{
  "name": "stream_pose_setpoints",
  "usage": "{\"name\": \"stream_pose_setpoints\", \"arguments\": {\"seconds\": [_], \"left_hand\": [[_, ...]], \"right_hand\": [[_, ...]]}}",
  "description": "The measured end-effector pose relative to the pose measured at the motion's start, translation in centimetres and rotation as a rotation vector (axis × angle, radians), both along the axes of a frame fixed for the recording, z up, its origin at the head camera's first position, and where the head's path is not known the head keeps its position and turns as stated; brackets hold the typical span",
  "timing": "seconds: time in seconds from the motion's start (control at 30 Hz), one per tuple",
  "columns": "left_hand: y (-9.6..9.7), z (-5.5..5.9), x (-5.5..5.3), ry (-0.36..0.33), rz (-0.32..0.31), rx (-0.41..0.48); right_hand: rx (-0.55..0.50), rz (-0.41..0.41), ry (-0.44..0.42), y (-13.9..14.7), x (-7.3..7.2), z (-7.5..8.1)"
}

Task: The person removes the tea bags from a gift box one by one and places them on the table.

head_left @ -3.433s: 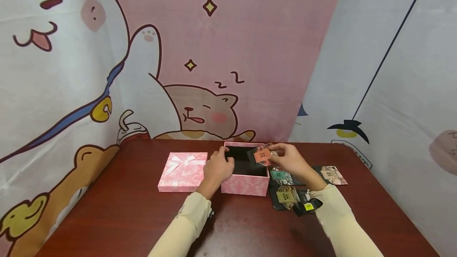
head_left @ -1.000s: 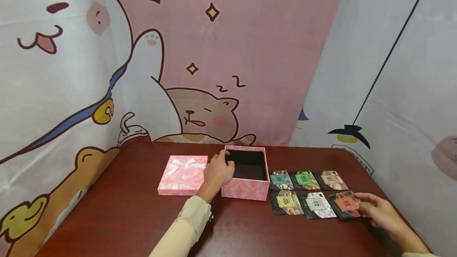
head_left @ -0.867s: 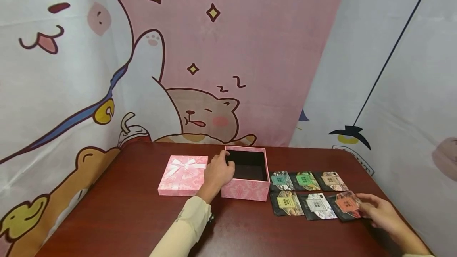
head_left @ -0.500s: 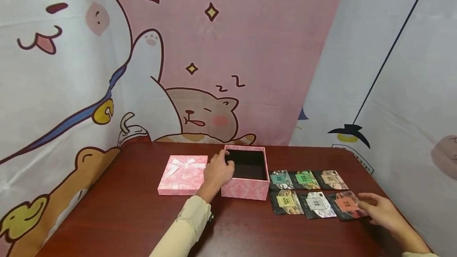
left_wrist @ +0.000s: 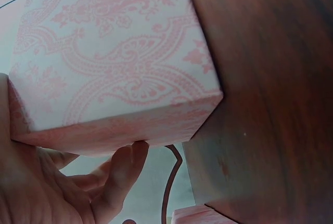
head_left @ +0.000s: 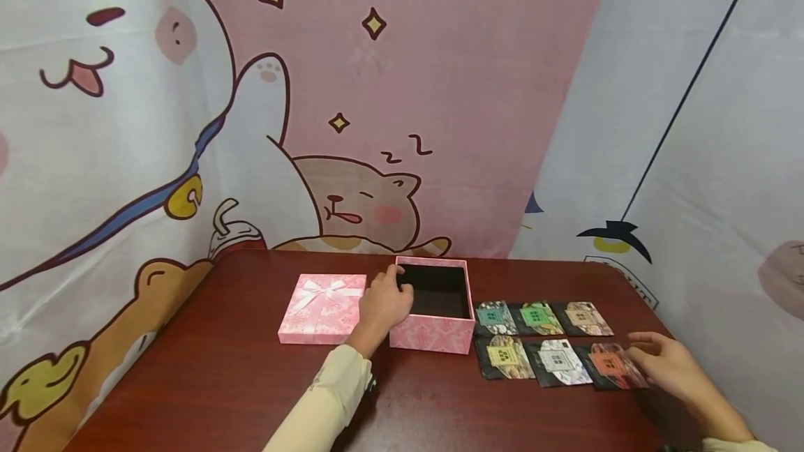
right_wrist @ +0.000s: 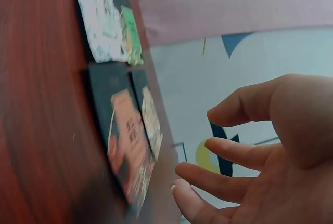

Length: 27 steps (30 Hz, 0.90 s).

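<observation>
My left hand (head_left: 384, 304) grips the left wall of a pink patterned gift box (head_left: 432, 335), fingers against its side in the left wrist view. The box stands without its lid, its black inside bare. Just right of it, flat black sachets with coloured labels lie in two rows. The orange-labelled sachet (head_left: 611, 364) ends the front row, beside a white-labelled sachet (head_left: 557, 362). My right hand (head_left: 668, 365) hovers at its right edge, fingers spread and holding nothing; the right wrist view shows a gap between hand (right_wrist: 291, 151) and sachet (right_wrist: 127, 130).
The pink lid (head_left: 323, 308) with a white ribbon bow lies left of the box. Behind the front row are teal (head_left: 495, 317), green (head_left: 537, 317) and beige (head_left: 585, 317) labelled sachets; a yellow-labelled one (head_left: 504, 356) is in front. A cartoon-printed cloth hangs behind the brown table (head_left: 207, 382).
Earlier my right hand held the orange-labelled sachet over the box. It then laid it at the right end of the front row and has now let go. My left hand stays on the box.
</observation>
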<state>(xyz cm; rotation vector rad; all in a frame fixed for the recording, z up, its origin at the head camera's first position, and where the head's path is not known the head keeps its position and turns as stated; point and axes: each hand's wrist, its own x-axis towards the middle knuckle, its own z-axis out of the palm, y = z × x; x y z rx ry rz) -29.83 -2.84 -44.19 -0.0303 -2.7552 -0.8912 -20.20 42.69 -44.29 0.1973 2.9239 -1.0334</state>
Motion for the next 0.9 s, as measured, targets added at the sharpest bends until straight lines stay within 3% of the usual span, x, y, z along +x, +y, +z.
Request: {"name": "stream_pose_setpoints", "arguments": {"seconds": [0.2, 0.5, 0.67, 0.9], "left_hand": [[-0.1, 0.0, -0.1, 0.0, -0.001, -0.002], [-0.1, 0.2, -0.1, -0.006, -0.011, -0.011], [-0.1, 0.8, -0.2, 0.012, -0.03, -0.013], [-0.3, 1.1, 0.0, -0.028, -0.049, 0.0]], "right_hand": [[0.016, 0.016, 0.07, -2.8, -0.8, 0.9], [-0.055, 0.122, 0.091, -7.0, -1.2, 1.7], [-0.03, 0.185, 0.17, -9.6, -1.6, 2.4], [-0.083, 0.251, 0.219, -13.4, -2.1, 3.6]]}}
